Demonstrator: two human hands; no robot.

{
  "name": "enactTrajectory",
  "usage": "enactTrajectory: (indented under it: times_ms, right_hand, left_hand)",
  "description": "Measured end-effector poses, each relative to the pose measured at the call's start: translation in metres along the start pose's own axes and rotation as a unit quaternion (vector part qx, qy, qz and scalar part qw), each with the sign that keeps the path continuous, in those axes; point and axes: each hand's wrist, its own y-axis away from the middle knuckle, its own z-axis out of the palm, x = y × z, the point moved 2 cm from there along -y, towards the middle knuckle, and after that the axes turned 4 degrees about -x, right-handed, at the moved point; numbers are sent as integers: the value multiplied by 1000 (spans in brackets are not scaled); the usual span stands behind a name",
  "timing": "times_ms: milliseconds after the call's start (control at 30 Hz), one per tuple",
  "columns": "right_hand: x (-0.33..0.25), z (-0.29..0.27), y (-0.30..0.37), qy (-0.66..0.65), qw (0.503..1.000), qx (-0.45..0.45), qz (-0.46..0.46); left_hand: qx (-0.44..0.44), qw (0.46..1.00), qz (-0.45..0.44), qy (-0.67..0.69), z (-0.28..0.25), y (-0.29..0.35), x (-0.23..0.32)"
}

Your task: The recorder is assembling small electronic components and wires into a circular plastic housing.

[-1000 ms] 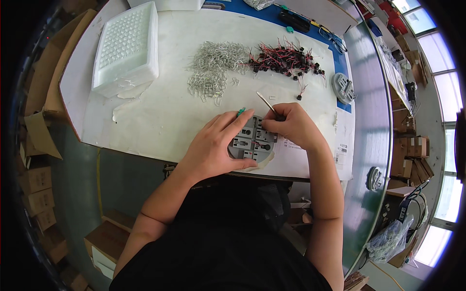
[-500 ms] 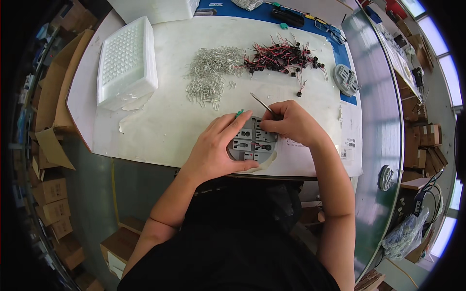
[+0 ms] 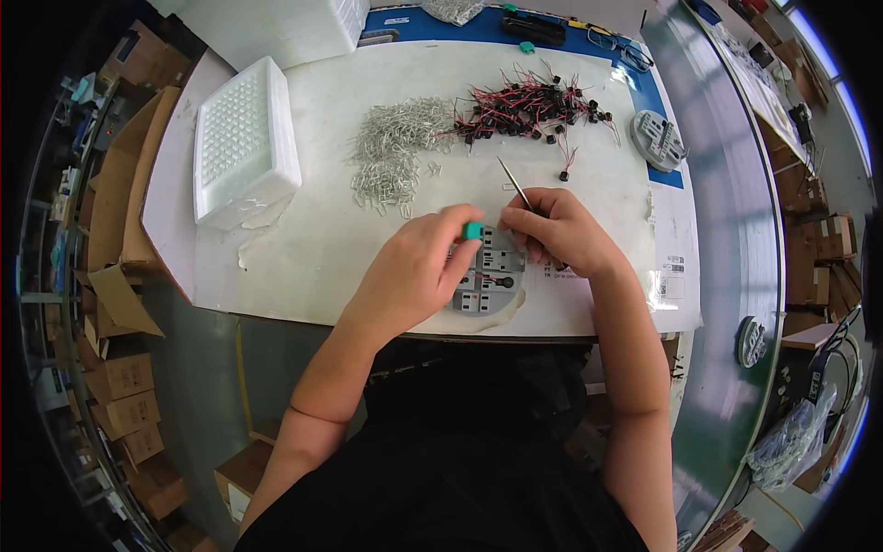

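My left hand (image 3: 414, 267) pinches a small green block (image 3: 473, 230) between thumb and forefinger, above a round grey fixture (image 3: 474, 309). The fixture lies near the table's front edge, with rectangular recesses and a small black round part with red wires (image 3: 502, 282) in one of them. My right hand (image 3: 566, 230) keeps slim metal tweezers (image 3: 515, 183) across its fingers, their point toward the far left. Its thumb and forefinger are close together at the fixture's far right edge; whether anything tiny is between them I cannot tell. My left hand covers the fixture's left side.
Beyond my hands lie a heap of small silvery U-shaped clips (image 3: 395, 138) and a heap of black parts with red wires (image 3: 524, 110). A white foam tray (image 3: 285, 166) stands left. Another grey fixture (image 3: 657, 140) sits at right, near a blue mat (image 3: 432, 28) and upright panel (image 3: 727, 230).
My left hand has come off the fixture's rim and turned, bringing the green block to its fingertips. My right hand has drawn slightly back, and the tweezers have swung more upright.
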Motion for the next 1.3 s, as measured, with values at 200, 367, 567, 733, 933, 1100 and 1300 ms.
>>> enactTrajectory:
  times_ms: [200,367,567,733,933,1100,1300]
  right_hand:
    - [4,-7,1,-47,998,11,-28]
    - [3,-5,1,-55,997,-5,-45]
    - [3,-10,6,-67,996,2,-50]
    - [0,-18,14,-47,996,30,-69]
    - [2,-33,21,-87,986,122,-75]
    - [6,-30,21,-120,980,128,-93]
    - [0,-16,45,-21,982,157,-101]
  left_hand:
    - [-55,984,100,-137,5,-17,3]
    - [-92,972,83,-200,9,-22,10]
    - [-91,974,91,-187,-3,-27,9]
    - [-23,966,98,-237,-1,0,17]
    - [-117,941,29,-317,18,2,26]
    - [-32,978,99,-179,14,1,26]
    - [74,993,76,48,12,43,-23]
